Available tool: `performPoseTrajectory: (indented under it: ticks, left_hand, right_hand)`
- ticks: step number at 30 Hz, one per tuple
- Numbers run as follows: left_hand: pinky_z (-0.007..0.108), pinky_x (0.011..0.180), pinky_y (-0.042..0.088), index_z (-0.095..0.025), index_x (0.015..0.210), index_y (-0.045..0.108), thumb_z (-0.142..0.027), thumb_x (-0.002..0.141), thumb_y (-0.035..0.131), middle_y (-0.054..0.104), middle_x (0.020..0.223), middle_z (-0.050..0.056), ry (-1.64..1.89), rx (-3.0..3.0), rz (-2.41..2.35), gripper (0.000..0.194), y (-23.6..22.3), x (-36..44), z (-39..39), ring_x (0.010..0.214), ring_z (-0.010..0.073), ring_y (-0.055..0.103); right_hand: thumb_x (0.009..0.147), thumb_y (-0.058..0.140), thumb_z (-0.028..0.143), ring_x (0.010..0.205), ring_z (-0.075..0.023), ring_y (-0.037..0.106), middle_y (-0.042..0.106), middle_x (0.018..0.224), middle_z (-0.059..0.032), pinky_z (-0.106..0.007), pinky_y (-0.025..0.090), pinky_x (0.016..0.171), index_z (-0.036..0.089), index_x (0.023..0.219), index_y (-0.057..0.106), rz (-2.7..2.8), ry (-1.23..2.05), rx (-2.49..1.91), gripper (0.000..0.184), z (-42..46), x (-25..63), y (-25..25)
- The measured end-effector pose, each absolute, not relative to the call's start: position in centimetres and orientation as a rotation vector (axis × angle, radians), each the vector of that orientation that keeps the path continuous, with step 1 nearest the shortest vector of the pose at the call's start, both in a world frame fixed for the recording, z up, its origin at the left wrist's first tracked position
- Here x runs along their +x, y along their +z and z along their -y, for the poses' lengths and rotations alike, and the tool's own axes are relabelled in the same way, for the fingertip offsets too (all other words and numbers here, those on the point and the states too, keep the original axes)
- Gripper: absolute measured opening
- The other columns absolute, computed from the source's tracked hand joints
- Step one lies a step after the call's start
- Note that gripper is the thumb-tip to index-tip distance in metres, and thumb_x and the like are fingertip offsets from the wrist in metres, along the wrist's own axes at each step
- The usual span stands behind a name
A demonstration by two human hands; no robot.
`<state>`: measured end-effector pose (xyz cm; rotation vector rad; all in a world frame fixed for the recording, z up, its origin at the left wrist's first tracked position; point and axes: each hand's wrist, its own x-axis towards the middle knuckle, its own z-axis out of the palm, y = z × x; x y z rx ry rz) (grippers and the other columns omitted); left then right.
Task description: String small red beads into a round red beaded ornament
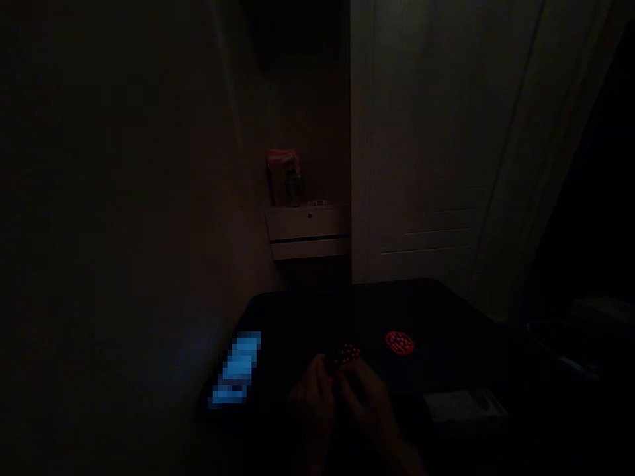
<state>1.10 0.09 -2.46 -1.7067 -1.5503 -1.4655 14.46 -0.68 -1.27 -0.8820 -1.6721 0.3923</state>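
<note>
In the dim light my left hand and my right hand are close together over the near part of a dark table. Fingers on both are bent and drawn into a pinch. Something reddish shows faintly between the fingertips, too dark to name. Just beyond my right fingers lie several small red beads, loosely scattered. To their right sits a round red-patterned piece, maybe a small dish of beads; I cannot tell which.
A lit screen, pixelated, stands at the table's left edge. Near the right front lies a pale flat packet. A thin pale cable runs farther right. Behind the table are a drawer unit holding a bottle and a tall pale door.
</note>
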Motion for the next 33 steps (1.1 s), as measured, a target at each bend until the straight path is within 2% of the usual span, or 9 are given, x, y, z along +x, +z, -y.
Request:
performPoseTrajectory:
  ticks: [6, 12, 23, 33]
  left_hand:
    - [0.024, 0.062, 0.056, -0.015, 0.106, 0.07, -0.028, 0.104, 0.038, 0.081, 0.091, 0.008, -1.42, -1.734, 1.538, 0.034, -2.79, 0.95, -0.08, 0.073, 0.0185, 0.077]
    - [0.024, 0.066, 0.058, -0.016, 0.107, 0.07, -0.029, 0.105, 0.037, 0.081, 0.094, 0.009, -1.452, -1.745, 1.526, 0.035, -2.61, 0.88, -0.08, 0.078, 0.0188, 0.078]
    - [0.025, 0.066, 0.058, -0.016, 0.109, 0.071, -0.027, 0.104, 0.039, 0.081, 0.1, 0.01, -1.446, -1.745, 1.65, 0.035, -2.65, 1.01, -0.16, 0.08, 0.0196, 0.078]
    - [0.024, 0.066, 0.058, -0.015, 0.109, 0.071, -0.025, 0.104, 0.037, 0.081, 0.098, 0.01, -1.41, -1.764, 1.627, 0.035, -2.76, 0.95, -0.15, 0.079, 0.0189, 0.078]
  right_hand:
    - [0.095, 0.056, 0.015, 0.083, -0.0183, 0.071, 0.074, 0.093, -0.003, -0.026, 0.054, 0.077, 0.024, 0.1, 0.066, 1.654, 0.414, -0.889, 0.014, 0.75, 14.57, -1.21]
    - [0.092, 0.057, 0.012, 0.081, -0.0184, 0.069, 0.072, 0.088, -0.0011, -0.028, 0.052, 0.076, 0.025, 0.093, 0.066, 1.744, 0.368, -0.835, 0.016, 0.89, 14.51, -1.22]
    - [0.097, 0.056, 0.015, 0.081, -0.0183, 0.068, 0.072, 0.089, -0.0017, -0.028, 0.052, 0.076, 0.025, 0.096, 0.067, 1.782, 0.419, -0.814, 0.015, 1.42, 14.65, -0.88]
    - [0.098, 0.055, 0.015, 0.083, -0.0176, 0.068, 0.073, 0.092, -0.0009, -0.027, 0.051, 0.078, 0.026, 0.099, 0.066, 1.817, 0.434, -0.8, 0.015, 1.33, 14.61, -1.22]
